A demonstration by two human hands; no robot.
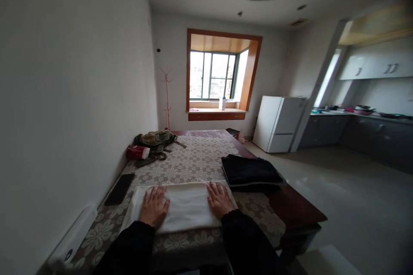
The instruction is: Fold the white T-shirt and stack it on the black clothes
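The white cloth (pixel 187 208) lies flat at the near end of the counter (pixel 297 206), on top of a flower-patterned cover (pixel 196 159). 2 hands rest on it, backs upward: the left hand (pixel 154 208) on the cloth's left part, the right hand (pixel 220 200) on its right part. The grip of both is released, with the fingers laid out straight over the fabric.

Just left of the white cloth is a dark phone (pixel 119 189). Beyond the cloth, toward its far left, a red packet (pixel 137 152) lies against a green-brown backpack (pixel 156 139). Just beyond the cloth's far right corner sits a black folded cloth (pixel 250 170). Well beyond the white cloth, to the right, stands a white refrigerator (pixel 277 122).
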